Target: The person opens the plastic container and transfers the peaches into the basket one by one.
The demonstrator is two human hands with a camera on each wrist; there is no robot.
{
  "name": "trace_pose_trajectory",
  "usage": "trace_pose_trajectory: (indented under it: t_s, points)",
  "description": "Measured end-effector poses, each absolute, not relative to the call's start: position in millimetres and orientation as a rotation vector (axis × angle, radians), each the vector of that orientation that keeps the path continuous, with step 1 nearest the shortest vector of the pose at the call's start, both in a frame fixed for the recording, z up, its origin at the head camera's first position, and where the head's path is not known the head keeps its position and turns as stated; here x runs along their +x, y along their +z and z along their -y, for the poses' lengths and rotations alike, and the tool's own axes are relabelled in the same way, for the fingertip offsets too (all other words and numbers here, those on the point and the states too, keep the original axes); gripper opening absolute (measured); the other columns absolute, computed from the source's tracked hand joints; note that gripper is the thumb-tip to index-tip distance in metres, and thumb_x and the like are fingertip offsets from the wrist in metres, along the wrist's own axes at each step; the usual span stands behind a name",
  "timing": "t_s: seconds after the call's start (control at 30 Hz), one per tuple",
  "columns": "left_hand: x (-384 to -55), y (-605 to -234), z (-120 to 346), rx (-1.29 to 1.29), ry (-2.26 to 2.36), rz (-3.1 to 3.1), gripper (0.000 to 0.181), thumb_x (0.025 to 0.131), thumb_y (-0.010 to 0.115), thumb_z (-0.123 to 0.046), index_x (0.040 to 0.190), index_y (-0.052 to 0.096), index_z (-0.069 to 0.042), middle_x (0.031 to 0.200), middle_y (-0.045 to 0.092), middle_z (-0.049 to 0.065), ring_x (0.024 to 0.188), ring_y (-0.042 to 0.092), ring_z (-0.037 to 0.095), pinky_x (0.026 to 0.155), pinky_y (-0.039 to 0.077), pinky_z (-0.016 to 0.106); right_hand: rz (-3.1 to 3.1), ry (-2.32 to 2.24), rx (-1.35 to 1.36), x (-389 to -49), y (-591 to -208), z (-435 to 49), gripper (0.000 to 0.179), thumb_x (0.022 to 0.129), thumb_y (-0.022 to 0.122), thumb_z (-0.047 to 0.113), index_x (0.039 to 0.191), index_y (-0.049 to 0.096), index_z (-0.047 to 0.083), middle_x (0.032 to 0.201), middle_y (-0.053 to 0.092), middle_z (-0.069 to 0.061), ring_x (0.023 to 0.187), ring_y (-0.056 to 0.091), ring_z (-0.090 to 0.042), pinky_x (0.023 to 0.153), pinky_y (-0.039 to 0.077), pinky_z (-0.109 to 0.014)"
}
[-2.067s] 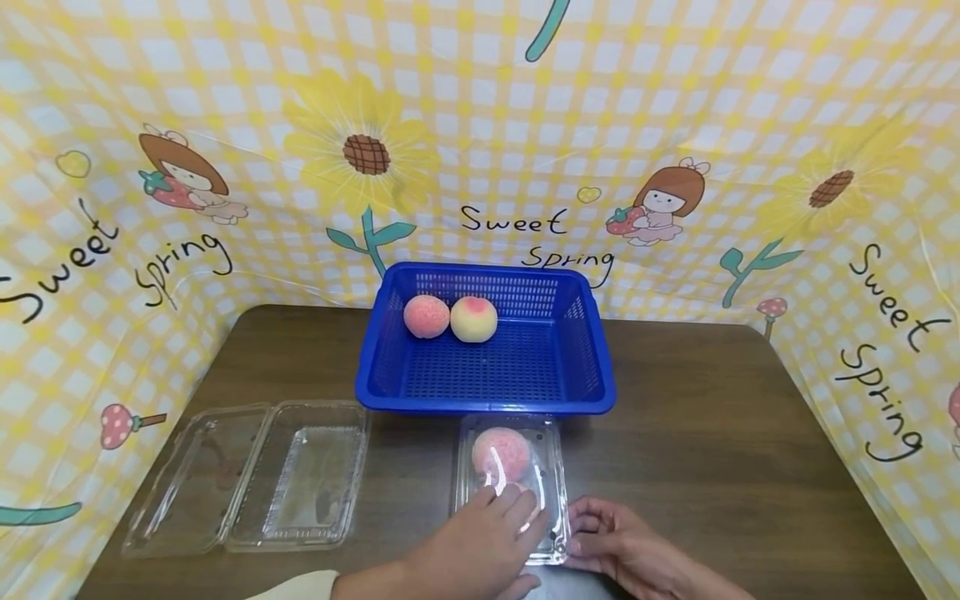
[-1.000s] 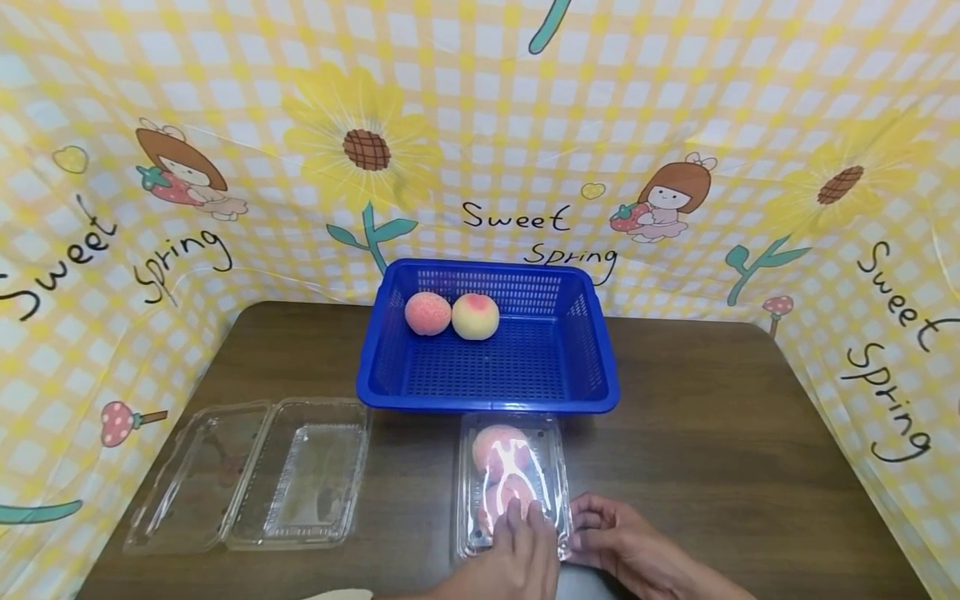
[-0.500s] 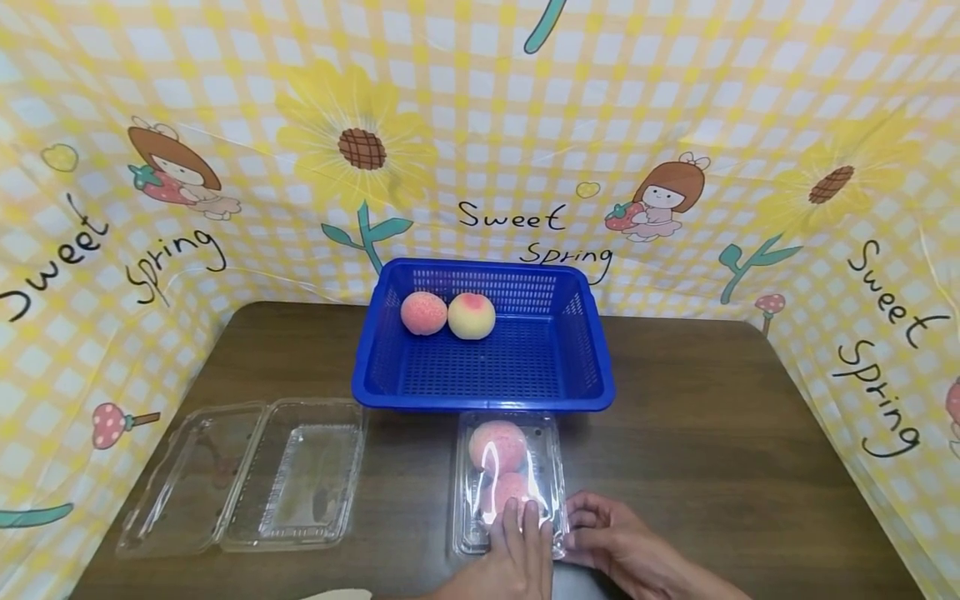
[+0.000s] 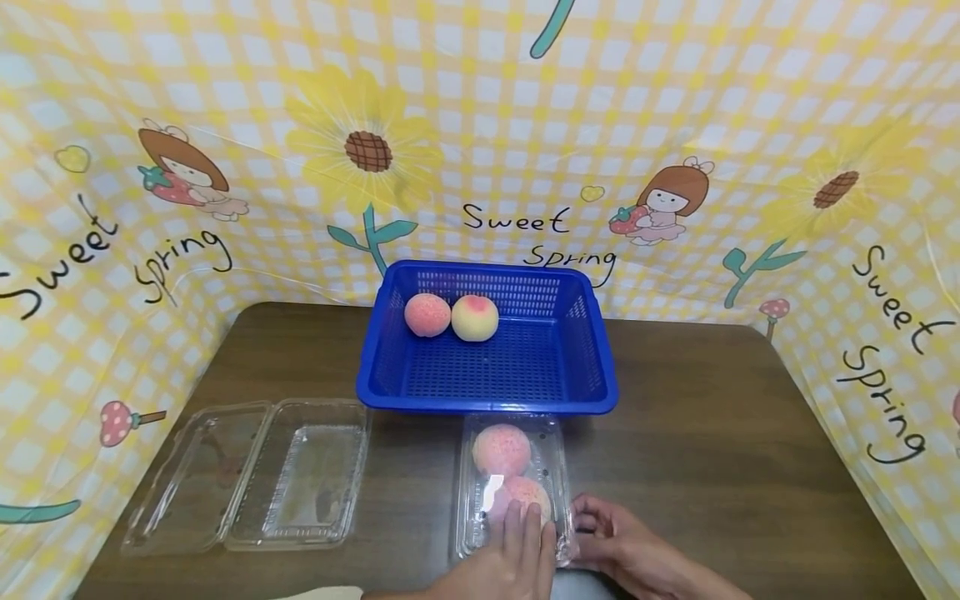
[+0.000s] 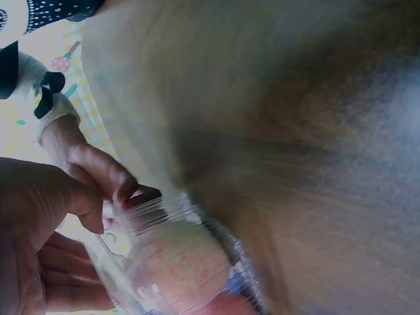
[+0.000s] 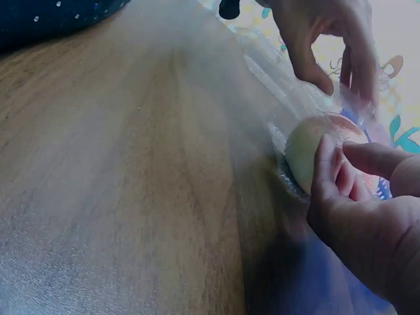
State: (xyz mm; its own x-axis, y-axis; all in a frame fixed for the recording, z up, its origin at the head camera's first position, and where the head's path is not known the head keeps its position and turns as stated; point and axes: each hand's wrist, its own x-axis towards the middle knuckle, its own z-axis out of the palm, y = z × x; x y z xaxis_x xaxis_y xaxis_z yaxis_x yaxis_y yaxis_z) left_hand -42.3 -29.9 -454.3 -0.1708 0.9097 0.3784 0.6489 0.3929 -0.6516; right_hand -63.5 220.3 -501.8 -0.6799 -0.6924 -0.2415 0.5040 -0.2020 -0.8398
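In the head view a lidded clear plastic clamshell box (image 4: 467, 500) lies at the table's front, with two pink peaches, a far one (image 4: 501, 451) and a near one (image 4: 528, 493), inside. My left hand (image 4: 510, 560) rests flat on the near end of its lid, fingers straight and partly covering the near peach. At the front right corner, my right hand (image 4: 618, 542) pinches the box's edge between thumb and fingers. The right wrist view shows that right hand (image 6: 374, 210) close to a pale peach (image 6: 303, 149) under the plastic, with the left hand (image 6: 338, 46) above.
Just behind the box stands a blue basket (image 4: 483, 406) holding a pink peach (image 4: 427, 315) and a yellowish one (image 4: 475, 318). An open clear clamshell (image 4: 303, 475) lies left on the brown wooden table (image 4: 697, 417). Yellow checked cloth (image 4: 502, 125) surrounds the table.
My left hand has slid from the middle of the lid toward its near end, and its bent fingers have straightened. Reflections on the lid have shifted. The right hand stays at the corner.
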Motion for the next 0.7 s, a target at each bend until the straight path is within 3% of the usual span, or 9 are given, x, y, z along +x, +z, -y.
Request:
trace_pose_trajectory:
  t_s: [0.13, 0.27, 0.33, 0.5, 0.63, 0.7]
  points:
    - [-37.2, -450.4, 30.4, -1.245, 0.346, 1.884, 0.037, 0.106, 0.037, -0.019, 0.115, 0.070, -0.005, 0.099, 0.079, 0.012, 0.086, 0.078, 0.022, 0.064, 0.066, 0.029, -1.267, -1.891, -0.220, -64.0, -499.9, -223.4, 0.025, 0.094, 0.058, -0.006, 0.115, 0.052, 0.007, 0.114, 0.068, -0.002, 0.104, 0.068, -0.011, 0.095, 0.061, -0.029]
    - [-22.7, -438.3, 32.6, -1.263, 0.279, 2.118, 0.053, 0.110, 0.030, -0.043, 0.141, 0.057, -0.009, 0.126, 0.072, 0.013, 0.110, 0.073, 0.019, 0.068, 0.065, 0.025, -1.285, -1.834, -0.191, -62.7, -496.9, -227.4, 0.023, 0.094, 0.060, -0.003, 0.113, 0.052, 0.006, 0.110, 0.068, -0.001, 0.101, 0.067, -0.011, 0.094, 0.061, -0.026]
    - [-17.5, -432.7, 34.5, -1.269, 0.252, 2.196, 0.059, 0.109, 0.028, -0.050, 0.147, 0.053, -0.012, 0.137, 0.066, 0.013, 0.118, 0.070, 0.020, 0.071, 0.065, 0.025, -1.294, -1.817, -0.189, -61.4, -495.5, -229.3, 0.024, 0.093, 0.061, -0.003, 0.114, 0.052, 0.005, 0.110, 0.067, -0.002, 0.100, 0.067, -0.010, 0.092, 0.061, -0.024]
    - [-12.2, -421.5, 41.7, -1.247, 0.237, 2.206, 0.055, 0.108, 0.031, -0.048, 0.145, 0.053, -0.014, 0.146, 0.059, 0.014, 0.116, 0.071, 0.022, 0.072, 0.065, 0.026, -1.288, -1.816, -0.228, -58.3, -493.6, -234.0, 0.026, 0.092, 0.060, -0.005, 0.115, 0.052, 0.004, 0.111, 0.068, -0.002, 0.100, 0.067, -0.010, 0.088, 0.060, -0.021]
    - [-14.8, -417.4, 53.9, -1.225, 0.208, 2.081, 0.048, 0.108, 0.032, -0.039, 0.135, 0.060, -0.011, 0.135, 0.066, 0.014, 0.108, 0.073, 0.025, 0.070, 0.064, 0.025, -1.281, -1.820, -0.229, -56.7, -493.4, -237.6, 0.027, 0.092, 0.060, -0.006, 0.116, 0.051, 0.002, 0.109, 0.066, -0.002, 0.097, 0.067, -0.010, 0.088, 0.061, -0.022]
    - [-16.1, -415.8, 63.4, -1.218, 0.181, 2.004, 0.042, 0.108, 0.034, -0.027, 0.127, 0.065, -0.007, 0.127, 0.071, 0.014, 0.104, 0.073, 0.025, 0.070, 0.065, 0.025, -1.283, -1.816, -0.216, -56.8, -493.4, -239.7, 0.027, 0.092, 0.060, -0.006, 0.116, 0.051, 0.001, 0.108, 0.065, -0.001, 0.096, 0.067, -0.009, 0.088, 0.061, -0.022]
